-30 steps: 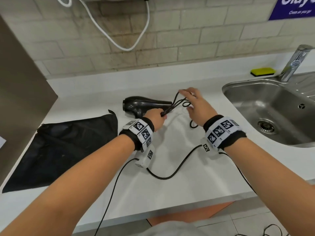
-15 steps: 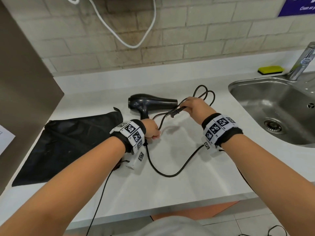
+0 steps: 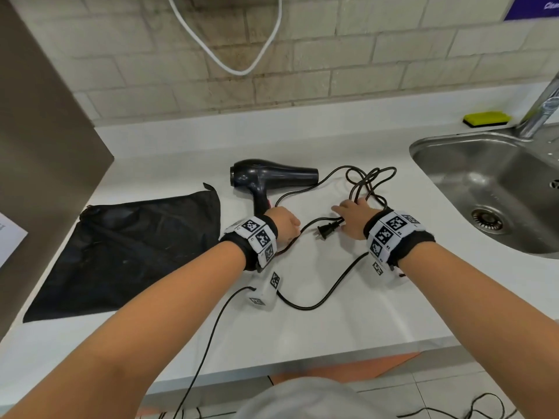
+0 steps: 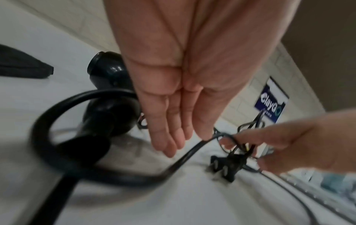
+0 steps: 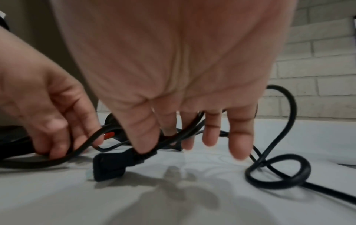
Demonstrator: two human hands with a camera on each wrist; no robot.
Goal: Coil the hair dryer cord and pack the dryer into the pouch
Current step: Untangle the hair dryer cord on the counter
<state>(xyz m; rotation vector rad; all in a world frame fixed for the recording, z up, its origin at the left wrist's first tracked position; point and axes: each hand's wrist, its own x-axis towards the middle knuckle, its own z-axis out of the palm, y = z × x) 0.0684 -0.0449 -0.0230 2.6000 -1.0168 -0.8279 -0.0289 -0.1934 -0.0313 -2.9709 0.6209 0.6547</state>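
Note:
The black hair dryer [image 3: 272, 176] lies on its side on the white counter, nozzle to the right. Its black cord [image 3: 369, 179] rests in loose loops to the dryer's right. My left hand [image 3: 284, 222] is at the end of the dryer's handle and holds the cord between nearly straight fingertips [image 4: 204, 134]. My right hand [image 3: 352, 216] pinches several cord strands just behind the plug [image 3: 326, 231], thumb on top, other fingers spread. The plug [image 5: 109, 166] touches the counter. The flat black pouch [image 3: 127, 246] lies left of the dryer.
A steel sink [image 3: 447, 146] with a tap [image 3: 541, 113] and a yellow sponge [image 3: 487, 118] is at the right. A brown panel [image 3: 45, 146] stands on the left. Thin black cables [image 3: 317, 300] from my wrist units cross the counter and drop over its front edge.
Both hands have come down to the counter. The cord loops that my right hand held up now lie on the surface, and the plug has come to rest there.

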